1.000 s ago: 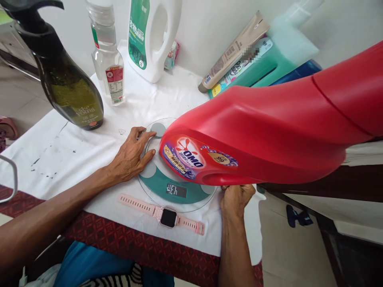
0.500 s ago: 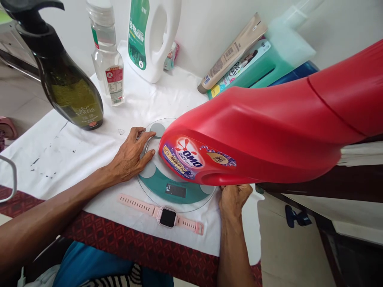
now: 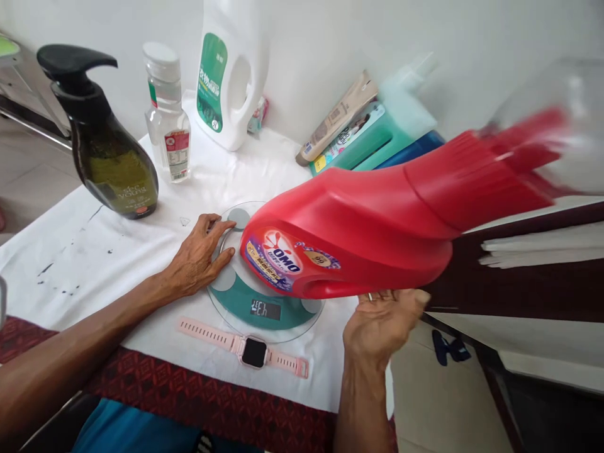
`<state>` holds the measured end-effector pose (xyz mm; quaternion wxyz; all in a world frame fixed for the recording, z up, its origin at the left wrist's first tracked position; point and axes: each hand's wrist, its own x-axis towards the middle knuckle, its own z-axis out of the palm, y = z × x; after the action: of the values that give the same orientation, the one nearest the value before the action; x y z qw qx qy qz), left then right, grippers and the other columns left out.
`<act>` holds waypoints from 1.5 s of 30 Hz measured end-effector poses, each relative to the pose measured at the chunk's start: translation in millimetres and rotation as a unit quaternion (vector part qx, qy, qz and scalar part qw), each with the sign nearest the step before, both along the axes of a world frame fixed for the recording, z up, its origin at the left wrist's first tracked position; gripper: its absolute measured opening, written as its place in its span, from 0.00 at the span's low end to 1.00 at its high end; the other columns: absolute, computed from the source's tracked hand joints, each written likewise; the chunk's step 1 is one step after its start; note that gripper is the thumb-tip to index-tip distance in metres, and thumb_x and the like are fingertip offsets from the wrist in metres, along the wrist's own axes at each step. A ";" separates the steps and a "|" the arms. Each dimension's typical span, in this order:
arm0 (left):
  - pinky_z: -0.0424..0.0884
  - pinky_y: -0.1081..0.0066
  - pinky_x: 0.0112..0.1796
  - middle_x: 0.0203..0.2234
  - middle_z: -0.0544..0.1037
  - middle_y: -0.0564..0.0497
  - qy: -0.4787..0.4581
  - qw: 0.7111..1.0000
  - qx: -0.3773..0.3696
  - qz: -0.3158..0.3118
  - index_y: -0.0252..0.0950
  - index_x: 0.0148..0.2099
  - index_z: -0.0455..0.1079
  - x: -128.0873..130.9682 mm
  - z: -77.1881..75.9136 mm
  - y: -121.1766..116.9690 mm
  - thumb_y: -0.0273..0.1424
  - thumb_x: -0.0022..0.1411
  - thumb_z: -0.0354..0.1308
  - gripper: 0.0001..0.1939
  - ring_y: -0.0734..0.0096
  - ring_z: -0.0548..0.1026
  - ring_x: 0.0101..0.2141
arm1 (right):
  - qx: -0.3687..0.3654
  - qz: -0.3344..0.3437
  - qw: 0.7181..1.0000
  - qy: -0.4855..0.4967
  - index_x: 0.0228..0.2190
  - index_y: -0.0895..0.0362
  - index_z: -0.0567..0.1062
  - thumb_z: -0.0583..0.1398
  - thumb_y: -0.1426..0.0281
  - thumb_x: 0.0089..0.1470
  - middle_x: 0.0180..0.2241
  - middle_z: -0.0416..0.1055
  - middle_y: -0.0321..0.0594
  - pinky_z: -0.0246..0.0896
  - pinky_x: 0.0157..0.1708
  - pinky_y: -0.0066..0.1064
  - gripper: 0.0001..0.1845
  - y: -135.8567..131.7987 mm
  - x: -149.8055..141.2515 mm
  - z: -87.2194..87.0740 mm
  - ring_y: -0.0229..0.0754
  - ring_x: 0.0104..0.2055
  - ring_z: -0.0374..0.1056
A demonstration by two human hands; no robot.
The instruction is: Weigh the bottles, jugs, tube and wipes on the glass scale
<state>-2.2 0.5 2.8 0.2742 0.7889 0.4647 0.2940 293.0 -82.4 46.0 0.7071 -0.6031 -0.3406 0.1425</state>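
Observation:
A big red OMO laundry detergent bottle (image 3: 349, 233) rises from a round glass scale (image 3: 264, 322), its top reaching towards the upper right of the view. Lit digits show on the scale's small display. My left hand (image 3: 201, 255) rests at the scale's left rim, thumb and forefinger apart near the bottle's base, holding nothing. On the other side my right hand (image 3: 380, 327) is turned palm up with its thumb out, just beside the bottle; its fingertips disappear behind the bottle. Whether they touch it I cannot tell.
A pink-strapped watch (image 3: 253, 351) lies before the scale. Behind stand a dark pump bottle (image 3: 117, 170), a clear bottle (image 3: 172, 132) and a white detergent bottle (image 3: 231, 82). A beige tube (image 3: 337, 119) and a green bottle (image 3: 391, 138) lean at the wall.
My right hand has opened from a curled fist and turned palm up beside the bottle. The camera view has shifted, showing more of the bottle's cap. More digits show on the display.

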 end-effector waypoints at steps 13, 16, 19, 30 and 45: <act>0.81 0.46 0.46 0.61 0.64 0.36 -0.013 1.000 0.013 0.012 0.38 0.67 0.64 -0.6 -2.8 -0.8 0.43 0.75 0.50 0.25 0.51 0.77 0.50 | 0.014 0.237 0.971 -0.005 0.18 0.52 0.66 0.59 0.38 0.59 0.16 0.59 0.32 0.65 0.24 0.33 0.34 17.3 -46.0 54.4 0.38 0.20 0.61; 0.80 0.46 0.48 0.61 0.65 0.37 -0.021 0.999 0.031 0.020 0.39 0.67 0.64 0.0 -6.5 -1.0 0.42 0.75 0.50 0.24 0.52 0.77 0.50 | 0.025 0.224 0.974 0.024 0.16 0.52 0.56 0.63 0.37 0.52 0.14 0.50 0.27 0.53 0.17 0.28 0.37 19.3 -48.3 51.2 0.32 0.16 0.48; 0.79 0.45 0.51 0.61 0.65 0.37 -0.026 0.998 0.052 0.028 0.39 0.67 0.65 0.7 -9.9 -1.7 0.42 0.75 0.50 0.24 0.49 0.77 0.53 | 0.021 0.177 0.982 0.065 0.16 0.51 0.55 0.66 0.36 0.46 0.13 0.46 0.25 0.48 0.15 0.25 0.39 24.1 -53.3 53.6 0.30 0.15 0.44; 0.75 0.46 0.56 0.61 0.65 0.40 -0.048 0.997 0.042 0.040 0.42 0.68 0.64 3.5 -19.8 -4.4 0.42 0.76 0.49 0.24 0.51 0.75 0.55 | 0.100 0.017 0.994 -0.032 0.16 0.52 0.61 0.65 0.37 0.49 0.11 0.50 0.26 0.46 0.13 0.28 0.36 31.7 25.5 104.3 0.30 0.12 0.45; 0.76 0.46 0.58 0.63 0.64 0.41 -0.057 0.997 0.024 0.054 0.48 0.70 0.61 8.2 -15.8 -9.4 0.39 0.76 0.52 0.24 0.49 0.73 0.59 | 0.047 -0.141 0.989 0.021 0.13 0.52 0.63 0.69 0.38 0.43 0.11 0.53 0.29 0.46 0.13 0.29 0.36 160.2 87.5 42.2 0.33 0.15 0.49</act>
<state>6.1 -8.9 -13.1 0.2653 0.7509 0.4829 0.3641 380.6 77.8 88.2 0.7548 -0.6079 -0.2436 0.0381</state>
